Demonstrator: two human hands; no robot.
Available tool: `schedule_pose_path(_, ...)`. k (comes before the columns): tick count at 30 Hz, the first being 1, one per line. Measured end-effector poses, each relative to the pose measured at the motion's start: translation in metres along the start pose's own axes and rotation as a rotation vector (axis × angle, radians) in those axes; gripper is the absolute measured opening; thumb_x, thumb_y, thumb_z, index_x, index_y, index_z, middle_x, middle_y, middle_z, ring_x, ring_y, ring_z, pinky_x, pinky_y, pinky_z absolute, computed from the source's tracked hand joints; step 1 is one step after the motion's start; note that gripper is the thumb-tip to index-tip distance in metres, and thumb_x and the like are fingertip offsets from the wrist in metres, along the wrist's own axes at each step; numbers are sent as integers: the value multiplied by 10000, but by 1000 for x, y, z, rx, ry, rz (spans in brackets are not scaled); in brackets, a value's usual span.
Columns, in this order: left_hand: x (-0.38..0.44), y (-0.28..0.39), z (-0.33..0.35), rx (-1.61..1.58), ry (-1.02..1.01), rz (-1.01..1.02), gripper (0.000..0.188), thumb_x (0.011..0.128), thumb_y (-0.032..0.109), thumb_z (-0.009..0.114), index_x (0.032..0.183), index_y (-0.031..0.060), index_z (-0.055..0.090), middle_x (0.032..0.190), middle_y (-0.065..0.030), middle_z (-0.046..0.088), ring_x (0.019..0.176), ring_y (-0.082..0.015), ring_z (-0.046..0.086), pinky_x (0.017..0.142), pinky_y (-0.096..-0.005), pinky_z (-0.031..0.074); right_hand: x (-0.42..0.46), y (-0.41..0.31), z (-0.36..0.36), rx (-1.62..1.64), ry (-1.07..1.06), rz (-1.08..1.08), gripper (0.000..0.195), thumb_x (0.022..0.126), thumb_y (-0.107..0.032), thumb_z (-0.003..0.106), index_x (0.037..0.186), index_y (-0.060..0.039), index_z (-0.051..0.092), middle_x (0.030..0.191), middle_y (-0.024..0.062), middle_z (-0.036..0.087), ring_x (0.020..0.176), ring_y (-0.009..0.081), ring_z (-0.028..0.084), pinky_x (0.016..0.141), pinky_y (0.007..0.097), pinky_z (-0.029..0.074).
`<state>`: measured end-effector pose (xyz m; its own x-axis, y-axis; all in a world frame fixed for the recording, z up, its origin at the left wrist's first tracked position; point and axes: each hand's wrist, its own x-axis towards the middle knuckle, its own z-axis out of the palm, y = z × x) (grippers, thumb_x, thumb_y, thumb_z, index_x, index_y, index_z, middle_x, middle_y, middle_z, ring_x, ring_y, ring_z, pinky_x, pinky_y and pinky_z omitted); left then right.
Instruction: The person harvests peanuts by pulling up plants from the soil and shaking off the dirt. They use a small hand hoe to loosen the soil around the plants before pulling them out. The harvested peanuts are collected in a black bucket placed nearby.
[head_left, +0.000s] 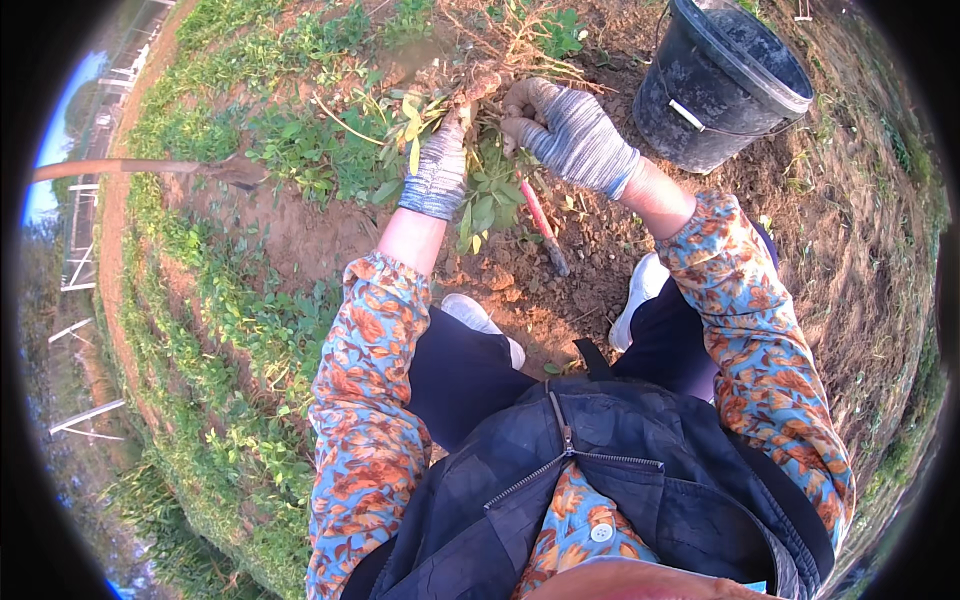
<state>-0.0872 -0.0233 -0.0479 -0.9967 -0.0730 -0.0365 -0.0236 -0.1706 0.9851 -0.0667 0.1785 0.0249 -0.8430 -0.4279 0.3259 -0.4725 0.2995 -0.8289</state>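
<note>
In a grey knitted glove, my left hand (440, 161) is closed around the stems of an uprooted leafy plant. The plant's bare roots (517, 45) spread upward past my hands, and its green leaves (489, 202) hang down between them. My right hand (566, 131), gloved the same way, is at the plant's right side with bent fingers; its fingertips seem to pinch something small there, too unclear to name. A hand tool with a red handle (536, 210) lies on the soil just below the hands.
A black plastic bucket (712, 90) with a white grip on its wire handle stands at the upper right. A long wooden-handled tool (127, 166) reaches in from the left. Rows of low green plants (262, 315) grow at the left. My white shoes (480, 319) stand on loose soil.
</note>
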Motion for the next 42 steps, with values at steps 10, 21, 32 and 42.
schedule_pose_path(10,-12,43,2,5,221,-180,496,841,363,650,1211,46,555,1127,-52,588,943,-129,530,784,-295,452,-7,2,5,237,-79,204,262,899,-177,574,1116,-30,587,776,1,633,632,59,535,572,237,457)
schedule_pose_path(21,-22,36,21,-131,-128,-266,503,749,280,766,1152,41,582,1077,-45,615,1001,-154,552,900,-309,443,0,12,6,49,128,111,237,796,-200,679,952,-24,648,775,57,666,712,112,624,666,271,518)
schedule_pose_path(32,-32,33,35,-358,-164,-256,345,861,291,651,1107,55,602,1038,-45,616,921,-156,578,829,-296,488,-1,-3,-6,-442,94,-118,279,830,-356,615,805,-79,599,704,112,614,680,309,623,585,386,491)
schedule_pose_path(42,-36,36,28,-290,-236,-378,297,848,253,670,1067,61,613,969,-41,635,844,-158,597,771,-292,499,-2,4,3,-532,15,-233,174,825,-244,618,823,-71,598,722,127,592,680,317,606,589,400,482)
